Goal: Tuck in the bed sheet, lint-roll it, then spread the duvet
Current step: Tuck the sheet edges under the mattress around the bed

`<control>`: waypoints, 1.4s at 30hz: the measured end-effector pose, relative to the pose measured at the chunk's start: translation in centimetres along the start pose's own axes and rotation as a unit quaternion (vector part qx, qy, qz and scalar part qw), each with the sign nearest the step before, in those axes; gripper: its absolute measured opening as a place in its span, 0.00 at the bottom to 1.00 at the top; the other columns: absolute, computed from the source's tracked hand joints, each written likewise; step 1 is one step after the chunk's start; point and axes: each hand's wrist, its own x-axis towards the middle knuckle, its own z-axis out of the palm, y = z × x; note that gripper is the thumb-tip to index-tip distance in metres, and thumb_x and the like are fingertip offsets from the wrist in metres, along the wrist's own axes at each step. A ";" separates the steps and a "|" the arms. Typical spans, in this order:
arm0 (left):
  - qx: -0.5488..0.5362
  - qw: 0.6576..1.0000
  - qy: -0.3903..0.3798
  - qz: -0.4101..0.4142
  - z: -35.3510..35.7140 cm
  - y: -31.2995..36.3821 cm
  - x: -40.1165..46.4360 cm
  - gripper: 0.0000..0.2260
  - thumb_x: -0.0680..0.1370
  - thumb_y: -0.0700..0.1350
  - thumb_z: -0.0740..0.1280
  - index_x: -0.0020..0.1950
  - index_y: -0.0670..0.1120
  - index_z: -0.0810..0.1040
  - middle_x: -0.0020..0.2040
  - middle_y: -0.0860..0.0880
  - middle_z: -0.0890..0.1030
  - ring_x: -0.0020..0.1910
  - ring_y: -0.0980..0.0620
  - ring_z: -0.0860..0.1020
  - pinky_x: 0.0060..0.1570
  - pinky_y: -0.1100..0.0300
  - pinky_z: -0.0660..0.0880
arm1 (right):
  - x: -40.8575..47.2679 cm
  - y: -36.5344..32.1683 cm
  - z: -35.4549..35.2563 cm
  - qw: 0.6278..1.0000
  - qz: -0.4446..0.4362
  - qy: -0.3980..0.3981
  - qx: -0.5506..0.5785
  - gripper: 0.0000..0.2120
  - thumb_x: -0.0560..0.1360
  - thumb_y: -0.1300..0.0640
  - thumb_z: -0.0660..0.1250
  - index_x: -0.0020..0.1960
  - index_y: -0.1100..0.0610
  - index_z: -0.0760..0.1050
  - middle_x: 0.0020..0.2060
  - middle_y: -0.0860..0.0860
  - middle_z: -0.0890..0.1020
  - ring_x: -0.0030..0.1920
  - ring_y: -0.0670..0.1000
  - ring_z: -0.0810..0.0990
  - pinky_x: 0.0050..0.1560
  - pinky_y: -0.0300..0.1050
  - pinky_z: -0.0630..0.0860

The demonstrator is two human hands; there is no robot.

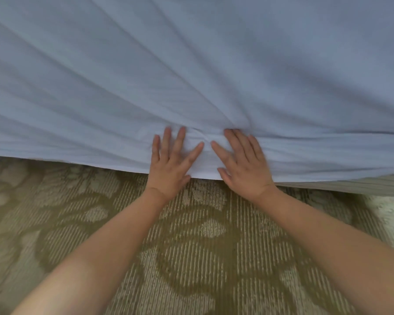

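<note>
a: head view shows both hands flat on the bed sheet (191, 71), low on the hanging side of the bed. the left hand (171, 162) has its fingers spread straight, and the right hand (241, 162) lies the same way just beside it. neither one grips anything; they only press.

b: so this looks like the tucking step. how would you do it well?

a: i'd keep the palms flat, push the loose fold inward and down under the mattress, then work sideways along the hem (77, 159) so the slack doesn't bunch. the creases fan out from between the hands, which suggests the cloth is being pulled toward that spot.

b: what's the fabric like?

a: thin, soft, pale blue-white cotton by the look of it, matte, creasing in long shallow ridges. its lower edge hangs free just above the carpet (191, 258).

b: and the carpet?

a: olive and cream, ribbed pile, with rounded leafy shapes. no lint roller or duvet shows.
</note>
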 end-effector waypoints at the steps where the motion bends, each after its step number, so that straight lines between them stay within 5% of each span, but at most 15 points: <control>1: 0.007 1.000 0.000 0.018 0.0 -0.3 -0.2 0.59 0.60 0.51 0.81 0.78 0.56 0.43 0.77 0.43 0.34 0.75 0.37 0.36 0.71 0.35 0.44 | -0.5 0.3 0.0 1.000 -0.019 -0.010 -0.004 0.38 0.68 0.53 0.73 0.73 0.52 0.59 0.72 0.60 0.58 0.76 0.60 0.51 0.75 0.52 0.44; 5: 0.034 0.997 0.034 0.058 0.6 -1.4 -0.9 0.50 0.61 0.37 0.78 0.76 0.54 0.56 0.78 0.43 0.38 0.76 0.34 0.40 0.71 0.33 0.48 | -2.2 1.1 0.5 0.991 -0.090 -0.086 -0.053 0.46 0.64 0.48 0.76 0.75 0.52 0.56 0.77 0.58 0.43 0.77 0.60 0.39 0.76 0.55 0.40; 7: 0.045 0.996 0.036 0.072 0.8 -1.6 -1.1 0.46 0.61 0.34 0.75 0.74 0.53 0.59 0.78 0.43 0.38 0.75 0.33 0.41 0.70 0.32 0.48 | -2.6 1.5 0.6 0.984 -0.137 -0.087 -0.076 0.36 0.69 0.53 0.72 0.72 0.55 0.61 0.76 0.58 0.51 0.77 0.61 0.41 0.76 0.56 0.41; 10: 0.049 0.995 0.025 0.088 0.3 -1.9 -1.0 0.40 0.60 0.37 0.75 0.69 0.50 0.65 0.78 0.42 0.39 0.75 0.32 0.40 0.70 0.31 0.46 | -2.1 1.9 0.6 0.985 -0.159 -0.022 -0.065 0.12 0.80 0.66 0.53 0.61 0.61 0.70 0.72 0.58 0.64 0.75 0.62 0.55 0.75 0.56 0.50; 15: 0.022 0.996 0.038 0.077 -0.5 -1.6 -0.6 0.32 0.61 0.35 0.74 0.62 0.48 0.69 0.78 0.40 0.46 0.75 0.31 0.45 0.69 0.31 0.50 | -0.4 0.7 -0.3 0.992 -0.115 0.044 -0.018 0.05 0.75 0.67 0.61 0.47 0.61 0.74 0.61 0.57 0.79 0.62 0.58 0.71 0.62 0.53 0.66; 18: 0.001 0.997 0.071 0.036 -1.7 -1.5 0.3 0.30 0.62 0.32 0.72 0.61 0.47 0.70 0.71 0.38 0.68 0.70 0.35 0.64 0.64 0.39 0.62 | 2.0 0.6 -2.0 0.997 -0.030 0.069 0.015 0.08 0.65 0.66 0.69 0.44 0.61 0.75 0.48 0.57 0.83 0.50 0.57 0.71 0.46 0.49 0.64; 21: -0.026 0.992 0.115 0.042 -3.3 -2.6 2.1 0.19 0.68 0.34 0.71 0.58 0.44 0.75 0.58 0.42 0.81 0.58 0.42 0.74 0.49 0.50 0.68 | 4.3 1.3 -3.5 0.995 0.048 0.090 0.019 0.07 0.67 0.58 0.66 0.41 0.61 0.79 0.41 0.55 0.82 0.46 0.55 0.69 0.41 0.48 0.62; 26: -0.048 0.978 0.201 -0.001 -6.5 -3.9 5.3 0.07 0.73 0.33 0.67 0.45 0.42 0.83 0.38 0.47 0.83 0.40 0.46 0.73 0.35 0.56 0.63 | 6.1 1.1 -4.7 0.986 0.120 0.090 0.074 0.07 0.69 0.58 0.63 0.43 0.60 0.77 0.38 0.55 0.81 0.36 0.55 0.80 0.30 0.40 0.71; 29: -0.061 0.976 0.208 0.003 -6.7 -3.4 5.4 0.08 0.73 0.31 0.64 0.43 0.39 0.82 0.39 0.43 0.82 0.36 0.44 0.77 0.28 0.58 0.68 | 5.5 0.4 -4.8 0.983 0.147 0.069 0.088 0.13 0.64 0.68 0.72 0.47 0.62 0.77 0.41 0.59 0.82 0.34 0.57 0.81 0.25 0.40 0.71; 31: -0.064 0.976 0.206 0.013 -6.2 -3.2 5.0 0.07 0.73 0.31 0.63 0.45 0.37 0.80 0.43 0.41 0.82 0.40 0.44 0.77 0.26 0.58 0.70 | 4.2 -0.2 -4.2 0.987 0.130 0.031 0.094 0.18 0.62 0.71 0.75 0.51 0.66 0.80 0.47 0.62 0.82 0.40 0.60 0.83 0.33 0.48 0.78; 35: -0.084 0.984 0.152 0.036 -4.1 -2.7 3.0 0.12 0.76 0.35 0.61 0.55 0.33 0.79 0.54 0.37 0.81 0.53 0.40 0.76 0.45 0.49 0.79 | 2.6 -1.1 -4.1 0.990 0.109 -0.056 0.069 0.18 0.70 0.64 0.64 0.60 0.67 0.77 0.55 0.62 0.81 0.50 0.61 0.82 0.55 0.56 0.77; 38: -0.076 0.991 0.107 0.034 -3.5 -2.5 1.4 0.17 0.76 0.38 0.61 0.63 0.32 0.76 0.60 0.35 0.78 0.58 0.36 0.75 0.61 0.43 0.73 | 4.0 -1.7 -4.9 0.986 0.134 -0.063 0.073 0.17 0.67 0.63 0.68 0.54 0.67 0.80 0.48 0.61 0.83 0.45 0.59 0.83 0.50 0.51 0.79; 42: -0.099 0.991 0.088 -0.014 -3.8 -1.3 1.3 0.20 0.76 0.41 0.61 0.63 0.32 0.75 0.61 0.36 0.78 0.62 0.38 0.74 0.64 0.47 0.70 | 4.9 -1.8 -5.4 0.982 0.150 -0.089 0.072 0.15 0.67 0.61 0.65 0.51 0.65 0.81 0.44 0.59 0.84 0.42 0.57 0.83 0.47 0.47 0.79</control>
